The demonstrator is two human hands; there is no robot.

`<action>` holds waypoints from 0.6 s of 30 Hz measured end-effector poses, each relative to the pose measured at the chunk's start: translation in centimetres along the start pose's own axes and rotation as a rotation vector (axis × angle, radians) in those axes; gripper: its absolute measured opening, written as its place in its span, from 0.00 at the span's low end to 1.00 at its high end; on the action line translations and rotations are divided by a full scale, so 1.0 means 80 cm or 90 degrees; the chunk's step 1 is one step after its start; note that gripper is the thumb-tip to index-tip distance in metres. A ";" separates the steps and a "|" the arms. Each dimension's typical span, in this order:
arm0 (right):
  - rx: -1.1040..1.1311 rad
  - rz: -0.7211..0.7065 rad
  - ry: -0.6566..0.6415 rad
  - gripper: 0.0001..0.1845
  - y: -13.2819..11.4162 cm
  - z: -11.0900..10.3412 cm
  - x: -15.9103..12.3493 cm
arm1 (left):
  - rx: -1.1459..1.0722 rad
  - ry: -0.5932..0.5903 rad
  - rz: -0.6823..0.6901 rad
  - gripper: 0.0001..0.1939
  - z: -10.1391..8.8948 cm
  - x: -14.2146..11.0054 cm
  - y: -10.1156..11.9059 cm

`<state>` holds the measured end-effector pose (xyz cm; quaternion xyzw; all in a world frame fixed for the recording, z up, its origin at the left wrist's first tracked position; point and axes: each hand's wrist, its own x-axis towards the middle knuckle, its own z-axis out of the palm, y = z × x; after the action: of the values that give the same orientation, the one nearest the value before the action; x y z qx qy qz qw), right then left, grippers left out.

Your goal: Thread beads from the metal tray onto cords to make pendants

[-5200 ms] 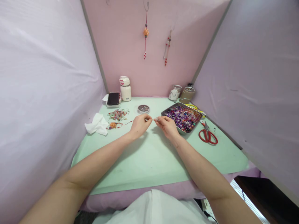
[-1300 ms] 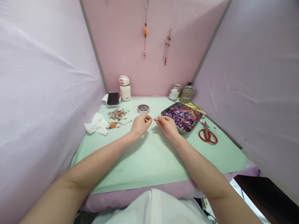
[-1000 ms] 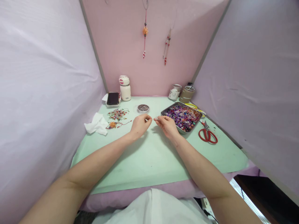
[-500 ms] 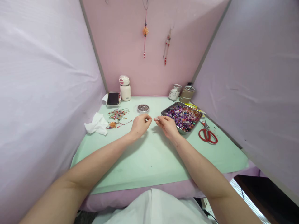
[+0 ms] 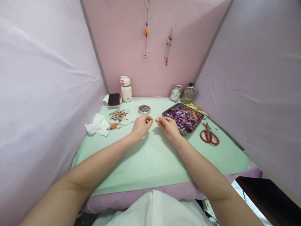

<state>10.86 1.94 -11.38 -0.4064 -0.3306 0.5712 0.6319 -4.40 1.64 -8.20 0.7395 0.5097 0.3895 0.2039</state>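
Above the middle of the pale green table cover [image 5: 152,163], my two hands face each other, a small gap between their fingertips. Thumb and fingers of my left hand [image 5: 142,126] are pinched together; whatever they hold is too fine to make out. My right hand [image 5: 169,127] pinches a small clear bead [image 5: 158,119] at its fingertips. Just right of that hand is a metal tray [image 5: 187,133] full of purple and mixed beads with loose pale thread. Behind the left hand stands a round clear dish [image 5: 144,109] of small dark pieces.
Red-handled scissors [image 5: 209,137] lie right of the tray. To the left are a beaded string pile [image 5: 118,115], an orange bead ornament [image 5: 113,126] and crumpled tissue [image 5: 97,124]. A white bottle [image 5: 126,89], a dark-topped box [image 5: 114,99] and two jars [image 5: 176,93] stand behind.
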 end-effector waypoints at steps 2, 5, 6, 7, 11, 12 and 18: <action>0.000 -0.001 -0.001 0.10 0.000 0.000 0.000 | -0.004 0.004 0.003 0.08 0.001 0.000 -0.001; 0.002 0.001 -0.005 0.10 -0.001 0.000 -0.001 | -0.009 0.010 0.001 0.08 0.002 0.000 -0.002; 0.003 0.002 -0.005 0.10 -0.001 0.000 -0.001 | -0.009 0.011 -0.001 0.08 0.002 0.000 -0.002; 0.002 0.003 -0.004 0.10 -0.001 0.000 0.000 | -0.009 0.012 -0.002 0.08 0.002 0.000 -0.002; -0.004 0.002 -0.003 0.10 -0.001 0.000 0.000 | -0.008 0.013 -0.001 0.08 0.001 0.000 -0.001; -0.005 0.002 -0.004 0.10 -0.001 0.000 0.000 | -0.009 0.013 0.000 0.08 0.002 0.000 -0.001; 0.000 0.002 -0.008 0.10 0.001 0.000 0.000 | -0.008 0.014 -0.003 0.08 0.003 0.000 -0.002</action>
<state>10.86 1.92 -11.43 -0.4034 -0.3341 0.5745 0.6290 -4.30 1.75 -8.48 0.7324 0.5114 0.4006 0.2039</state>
